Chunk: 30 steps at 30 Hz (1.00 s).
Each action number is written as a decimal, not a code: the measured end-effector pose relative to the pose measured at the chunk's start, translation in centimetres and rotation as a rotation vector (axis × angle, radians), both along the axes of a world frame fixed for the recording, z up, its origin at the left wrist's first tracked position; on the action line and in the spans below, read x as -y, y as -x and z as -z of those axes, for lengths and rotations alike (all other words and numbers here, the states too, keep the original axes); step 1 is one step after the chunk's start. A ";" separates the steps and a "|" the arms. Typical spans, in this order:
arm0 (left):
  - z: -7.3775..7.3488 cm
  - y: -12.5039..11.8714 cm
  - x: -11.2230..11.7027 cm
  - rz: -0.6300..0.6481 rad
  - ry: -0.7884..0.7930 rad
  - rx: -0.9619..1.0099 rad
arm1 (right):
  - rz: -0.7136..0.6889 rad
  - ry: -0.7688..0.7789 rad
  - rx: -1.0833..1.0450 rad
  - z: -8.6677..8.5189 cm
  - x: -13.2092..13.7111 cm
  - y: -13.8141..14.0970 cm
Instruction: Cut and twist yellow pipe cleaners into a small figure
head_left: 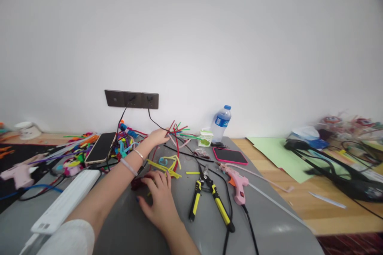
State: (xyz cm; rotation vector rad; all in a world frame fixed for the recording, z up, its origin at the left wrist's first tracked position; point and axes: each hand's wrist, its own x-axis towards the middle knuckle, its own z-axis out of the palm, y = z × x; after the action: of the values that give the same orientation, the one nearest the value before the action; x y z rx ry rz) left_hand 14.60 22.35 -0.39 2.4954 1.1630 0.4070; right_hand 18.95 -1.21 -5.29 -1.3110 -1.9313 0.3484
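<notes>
My left hand (157, 137) stretches far across the grey table (269, 223), a bracelet on its wrist. Its fingers are closed on a bundle of red and green pipe cleaners (177, 129) near the wall. Closer to me, my right hand (158, 197) lies flat with the fingers spread. Its fingertips touch a dark red fuzzy piece (138, 183). Cut yellow pipe cleaner pieces (168, 167) lie between the two hands.
Yellow-handled pliers (206, 197) and a pink glue gun (237, 185) with its cord lie right of my right hand. Further back are a pink-cased phone (229, 155), a water bottle (222, 121) and a green box (206, 137). To the left are a white power strip (66, 201), another phone (101, 147) and a heap of coloured pipe cleaners (77, 155).
</notes>
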 end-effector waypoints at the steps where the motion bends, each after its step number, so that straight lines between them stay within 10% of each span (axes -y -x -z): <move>1: -0.3 0.3 -0.4 0.032 0.026 0.028 | 0.002 0.000 -0.005 0.0 0.0 0.0; 21: 0.9 3.6 -2.0 0.107 0.706 0.333 | 0.036 -0.001 -0.055 0.3 -0.2 0.0; 30: 1.5 2.5 -2.3 0.070 0.659 0.294 | 0.064 -0.059 -0.075 0.2 0.2 0.3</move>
State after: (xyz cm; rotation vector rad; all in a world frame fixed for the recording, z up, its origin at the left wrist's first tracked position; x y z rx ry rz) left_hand 12.07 24.63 -1.92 1.8280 0.9015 0.2954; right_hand 18.68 -1.36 -5.46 -1.3004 -1.8196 0.3019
